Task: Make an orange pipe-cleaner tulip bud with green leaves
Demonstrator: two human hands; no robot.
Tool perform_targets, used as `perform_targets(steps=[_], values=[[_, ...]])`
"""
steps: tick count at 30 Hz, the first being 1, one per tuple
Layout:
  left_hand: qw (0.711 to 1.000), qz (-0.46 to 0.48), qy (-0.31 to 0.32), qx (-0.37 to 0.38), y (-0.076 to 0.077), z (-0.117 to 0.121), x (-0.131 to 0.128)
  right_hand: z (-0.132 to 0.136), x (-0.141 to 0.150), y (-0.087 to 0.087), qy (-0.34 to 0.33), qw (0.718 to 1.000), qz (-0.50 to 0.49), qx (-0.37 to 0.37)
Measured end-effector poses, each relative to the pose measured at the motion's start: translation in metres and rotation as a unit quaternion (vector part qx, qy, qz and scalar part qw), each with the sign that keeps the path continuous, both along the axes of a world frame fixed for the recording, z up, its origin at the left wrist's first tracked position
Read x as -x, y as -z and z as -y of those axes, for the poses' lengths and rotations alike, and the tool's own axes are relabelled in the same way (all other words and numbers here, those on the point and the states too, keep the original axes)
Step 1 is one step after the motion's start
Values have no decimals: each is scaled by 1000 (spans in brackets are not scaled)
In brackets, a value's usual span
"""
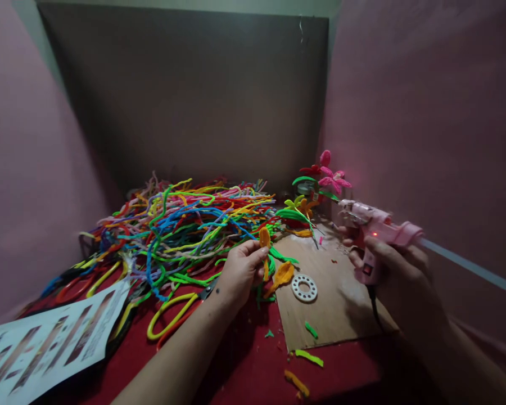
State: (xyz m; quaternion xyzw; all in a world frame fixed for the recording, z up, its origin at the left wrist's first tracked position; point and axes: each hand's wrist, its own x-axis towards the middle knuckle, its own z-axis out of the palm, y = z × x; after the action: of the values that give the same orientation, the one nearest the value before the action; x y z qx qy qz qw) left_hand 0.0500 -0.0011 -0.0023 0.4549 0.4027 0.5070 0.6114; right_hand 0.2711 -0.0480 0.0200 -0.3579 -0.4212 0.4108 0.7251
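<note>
My left hand [241, 273] pinches an orange pipe-cleaner petal [265, 238] upright between thumb and fingers. In my right hand [398, 270] is a pink hot glue gun [375, 222], its nozzle pointing left and a red light glowing on its side. A long pale glue stick [472, 267] sticks out of its back end. Below the glue gun lies a thin brown board [333, 292]. A white ring with holes [304, 288] rests on the board, with another orange petal [284, 274] beside it, near my left hand.
A large heap of coloured pipe cleaners [202, 219] fills the back left. Yellow-and-red scissors [171, 320] and a printed sheet [63, 343] lie at the left. Pink pipe-cleaner flowers [335, 179] stand at the back right. Green scraps [311, 330] and an orange scrap [296, 383] lie in front.
</note>
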Motion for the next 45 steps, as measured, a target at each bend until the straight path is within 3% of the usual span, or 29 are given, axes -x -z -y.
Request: perform_targets(steps=[4, 9, 12, 14, 16, 20, 27, 36, 45], values=[[1000, 3, -7, 5, 1, -4, 3, -22, 26, -20, -109, 982, -141, 65], [1000, 8, -25, -6, 3, -8, 8, -47, 52, -40, -221, 958, -138, 121], [999, 15, -31, -6, 3, -9, 10, -53, 59, -31, -202, 977, -49, 39], [999, 14, -36, 3, 3, -9, 10, -53, 61, -16, -144, 988, 48, -3], [999, 9, -40, 15, 2, -9, 10, -50, 62, 0, -119, 985, 119, 29], [999, -4, -47, 11, 3, -10, 9, -48, 62, 18, -109, 982, 119, 93], [996, -38, -76, -20, 4, -12, 9, -52, 60, 13, -215, 967, 70, 122], [990, -68, -115, -44, 7, -13, 8, -49, 54, 26, -164, 964, 203, 41], [992, -53, -108, -39, 4, -11, 8, -42, 60, 18, -172, 966, 187, 39]])
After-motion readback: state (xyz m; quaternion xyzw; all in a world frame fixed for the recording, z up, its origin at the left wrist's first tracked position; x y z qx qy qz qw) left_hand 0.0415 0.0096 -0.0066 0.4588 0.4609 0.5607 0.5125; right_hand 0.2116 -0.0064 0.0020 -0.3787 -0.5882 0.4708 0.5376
